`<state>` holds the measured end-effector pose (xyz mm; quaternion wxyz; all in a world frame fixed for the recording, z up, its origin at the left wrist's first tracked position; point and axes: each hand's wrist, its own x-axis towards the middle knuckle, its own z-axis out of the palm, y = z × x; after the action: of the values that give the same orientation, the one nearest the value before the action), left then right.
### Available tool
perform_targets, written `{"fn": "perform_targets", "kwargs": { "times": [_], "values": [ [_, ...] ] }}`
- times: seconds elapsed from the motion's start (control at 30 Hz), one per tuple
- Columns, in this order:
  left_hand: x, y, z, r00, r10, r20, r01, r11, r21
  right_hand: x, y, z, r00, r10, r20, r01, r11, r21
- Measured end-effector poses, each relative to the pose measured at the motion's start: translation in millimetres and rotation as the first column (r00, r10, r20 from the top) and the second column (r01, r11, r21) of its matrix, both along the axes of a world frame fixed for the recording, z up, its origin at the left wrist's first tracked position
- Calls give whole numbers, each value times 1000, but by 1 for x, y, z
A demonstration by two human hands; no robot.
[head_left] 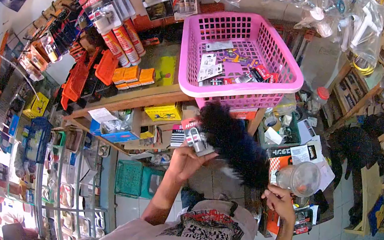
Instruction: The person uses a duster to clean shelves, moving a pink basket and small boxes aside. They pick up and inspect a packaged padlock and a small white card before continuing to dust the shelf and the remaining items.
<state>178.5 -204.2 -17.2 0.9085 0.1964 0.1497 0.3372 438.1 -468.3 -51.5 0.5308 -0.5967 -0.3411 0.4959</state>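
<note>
My left hand (185,162) is closed on a carded padlock pack (197,141), held up below the front of the pink basket (243,95). In my right hand (280,202) is the handle end of a dark, fluffy duster (238,146). The duster slants up and to the left, its tip close to the padlock pack and the basket's front wall. Inside the basket lie several carded packs (210,68) and small labelled packages.
Spray cans (122,45), orange boxes (134,76) and hanging padlock packs (103,7) are left of the basket. A clear plastic jar (301,178) stands beside my right hand. Bagged fittings (369,30) hang at upper right; a teal crate (129,179) sits low on the left.
</note>
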Motion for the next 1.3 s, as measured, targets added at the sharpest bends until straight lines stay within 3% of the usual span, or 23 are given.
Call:
{"fn": "perform_targets", "kwargs": {
  "times": [0.1,0.3,0.4,0.5,0.53,0.63,0.67,0.77,0.8,0.9,1.03,1.07,1.13,1.2,1.3],
  "values": [
    [8,-11,33,998,33,-56,-35,999,-30,0,-3,3,996,79,32,-78,996,-36],
    [2,-10,19,995,41,-90,-40,999,8,0,-8,2,997,80,12,-80,996,-46],
    [-1,-9,19,993,31,-115,-24,998,61,-2,-6,8,983,35,181,-38,999,11],
    [2,-10,18,995,50,-81,-48,999,22,-4,-10,5,996,92,16,-90,994,-69],
    [-2,-7,16,995,-60,-85,61,998,8,-6,-10,6,996,57,64,-53,997,-54],
    [-1,-11,14,999,18,-27,-16,998,55,-9,-7,9,991,21,130,-15,999,-44],
    [1,-5,5,988,-39,149,18,990,136,-7,-10,8,994,55,100,-48,996,-72],
    [5,-13,35,985,86,-148,-104,988,-115,-9,-13,5,998,42,48,-41,999,-15],
    [18,-17,48,949,204,-238,-238,963,-123,-10,-14,4,999,21,38,-22,999,25],
    [1,-7,25,997,25,72,-23,999,-29,-7,-10,9,999,-28,43,30,999,-31],
    [3,3,13,972,-127,196,131,991,-12,3,-6,1,999,41,34,-40,999,-9],
    [11,-3,32,1000,7,31,-5,997,-80,-2,-4,5,999,40,16,-40,999,14],
    [34,-22,85,917,244,-316,-303,941,-152,-4,0,10,997,74,33,-75,997,37],
    [16,8,7,957,190,-221,-203,979,-37,-9,3,20,997,72,-19,-70,996,61],
    [3,9,13,911,255,-324,-272,962,-8,-10,2,25,993,90,-71,-87,995,48]
  ]
}}
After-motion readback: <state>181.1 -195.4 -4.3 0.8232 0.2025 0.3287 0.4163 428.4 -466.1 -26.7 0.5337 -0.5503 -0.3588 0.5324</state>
